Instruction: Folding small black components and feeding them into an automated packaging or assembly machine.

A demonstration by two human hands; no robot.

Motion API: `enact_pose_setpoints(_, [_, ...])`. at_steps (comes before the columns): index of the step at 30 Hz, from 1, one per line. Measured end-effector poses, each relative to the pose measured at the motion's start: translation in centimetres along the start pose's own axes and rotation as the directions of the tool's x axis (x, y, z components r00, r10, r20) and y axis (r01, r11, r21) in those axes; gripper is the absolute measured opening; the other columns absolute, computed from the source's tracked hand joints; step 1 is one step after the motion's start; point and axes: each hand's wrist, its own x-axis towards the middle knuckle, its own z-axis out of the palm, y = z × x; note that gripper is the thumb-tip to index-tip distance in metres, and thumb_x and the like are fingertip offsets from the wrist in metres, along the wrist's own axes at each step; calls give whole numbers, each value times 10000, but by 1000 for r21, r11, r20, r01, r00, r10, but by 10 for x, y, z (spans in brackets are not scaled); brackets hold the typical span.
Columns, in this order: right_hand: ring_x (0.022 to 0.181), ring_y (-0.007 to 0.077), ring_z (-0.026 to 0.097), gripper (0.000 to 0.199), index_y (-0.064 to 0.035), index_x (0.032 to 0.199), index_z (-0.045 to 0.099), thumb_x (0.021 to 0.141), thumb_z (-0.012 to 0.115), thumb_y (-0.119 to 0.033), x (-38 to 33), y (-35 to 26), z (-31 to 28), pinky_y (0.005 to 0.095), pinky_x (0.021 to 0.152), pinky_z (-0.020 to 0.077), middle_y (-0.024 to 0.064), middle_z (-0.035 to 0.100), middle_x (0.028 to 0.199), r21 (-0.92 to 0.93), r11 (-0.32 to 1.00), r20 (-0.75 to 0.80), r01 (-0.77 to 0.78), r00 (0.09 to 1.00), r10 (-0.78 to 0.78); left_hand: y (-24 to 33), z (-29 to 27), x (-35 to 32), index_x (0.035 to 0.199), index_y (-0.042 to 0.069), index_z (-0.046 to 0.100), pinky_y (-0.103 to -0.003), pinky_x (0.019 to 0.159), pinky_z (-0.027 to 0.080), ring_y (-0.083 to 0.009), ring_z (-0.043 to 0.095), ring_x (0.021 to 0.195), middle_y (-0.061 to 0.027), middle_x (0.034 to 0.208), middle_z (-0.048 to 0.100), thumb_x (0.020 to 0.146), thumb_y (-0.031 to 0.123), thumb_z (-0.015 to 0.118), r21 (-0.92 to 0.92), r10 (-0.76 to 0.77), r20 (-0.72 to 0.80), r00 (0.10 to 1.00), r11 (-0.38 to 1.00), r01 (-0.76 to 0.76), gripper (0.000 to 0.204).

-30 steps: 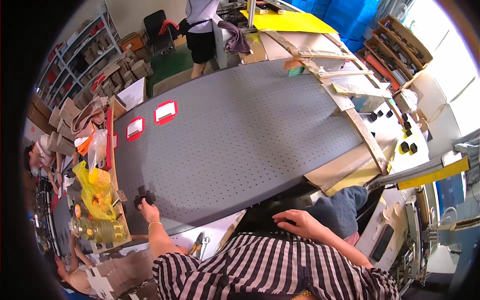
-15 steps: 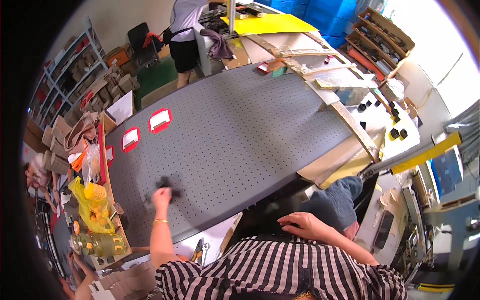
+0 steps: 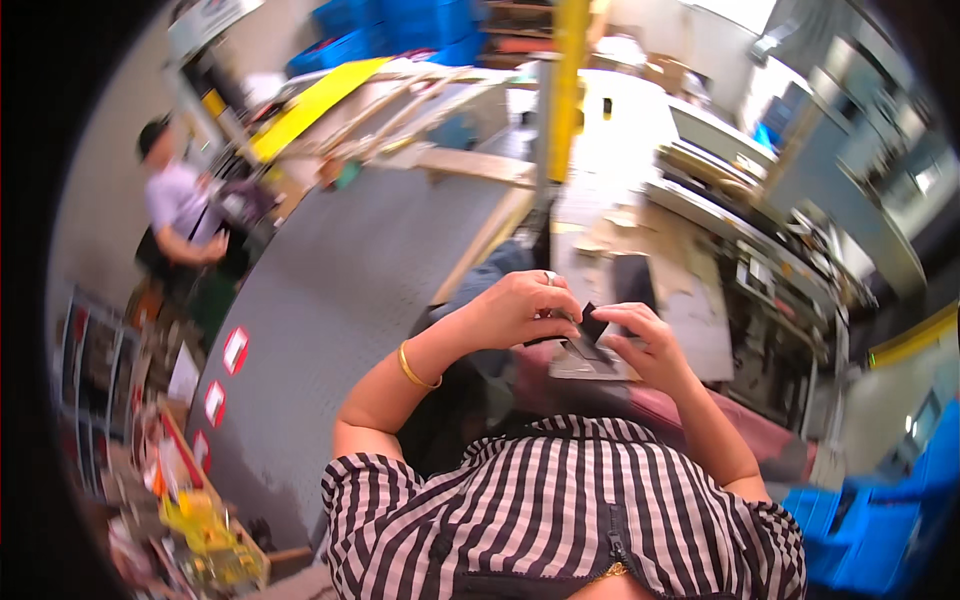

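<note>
In front of my chest, over the near end of a light worktop (image 3: 690, 290), my two hands are close together. Between their fingertips is a small black folded piece (image 3: 592, 324) with flat sides, which looks like card; its full shape is partly hidden. My left hand (image 3: 525, 310), with a ring and a gold bracelet, has thumb and fingers closed on it, and a dark edge shows below the thumb. My right hand (image 3: 648, 342) pinches its other side with thumb and forefinger. A dark flat block (image 3: 632, 280) lies on the worktop just beyond my hands.
To the left is the grey perforated table (image 3: 330, 270), with red-and-white pieces (image 3: 235, 350) along its far left side. A yellow post (image 3: 567, 90) rises ahead. Machine rails (image 3: 740, 200) run along the right. A person (image 3: 180, 205) stands beyond the table.
The view has swung right, from the perforated table to the light worktop. My left hand has left the table with a dark thing, and my right hand has come up to meet it.
</note>
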Motion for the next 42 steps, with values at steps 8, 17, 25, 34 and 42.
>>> enact_pose_setpoints(8, [1081,228,600,347,-34,1173,629,860,691,-169,-96,37,-123,335,951,442,118,653,1126,217,939,-156,-268,940,304,39,81,168,889,62,703,-272,687,499,-170,614,801,-51,905,647,773,102,772,-221,154,310,938,971,-86,141])
enact_pose_setpoints(17, [1070,202,589,481,-39,1277,537,829,699,-106,-69,124,-248,322,941,453,82,636,1117,-186,959,-451,-215,886,111,-36,149,311,1067,98,665,-318,852,459,-193,563,1037,-63,1098,630,740,149,807,-177,146,84,986,976,-129,361])
enact_pose_setpoints(25, [922,131,624,617,22,1338,452,849,734,-225,22,279,-396,246,793,506,116,678,1049,326,919,-444,-221,823,355,-115,147,501,1329,12,460,-258,797,529,-134,646,885,-106,996,681,833,68,727,-419,-86,-31,996,906,66,567])
enact_pose_setpoints(34, [1022,196,634,515,-33,1306,506,886,687,-270,36,248,-417,305,908,496,136,667,1123,-33,996,-638,-88,769,47,-94,146,529,1413,127,409,-398,922,466,-274,567,1050,-131,1220,607,719,348,826,38,129,-275,953,992,-123,839])
enact_pose_setpoints(42, [829,153,654,155,-12,1009,678,912,617,-115,-46,137,-156,279,763,517,90,694,909,268,894,-17,-360,926,378,-124,106,268,1201,48,611,-267,845,497,-107,611,978,-50,1101,658,866,188,718,-308,-170,56,984,934,179,379])
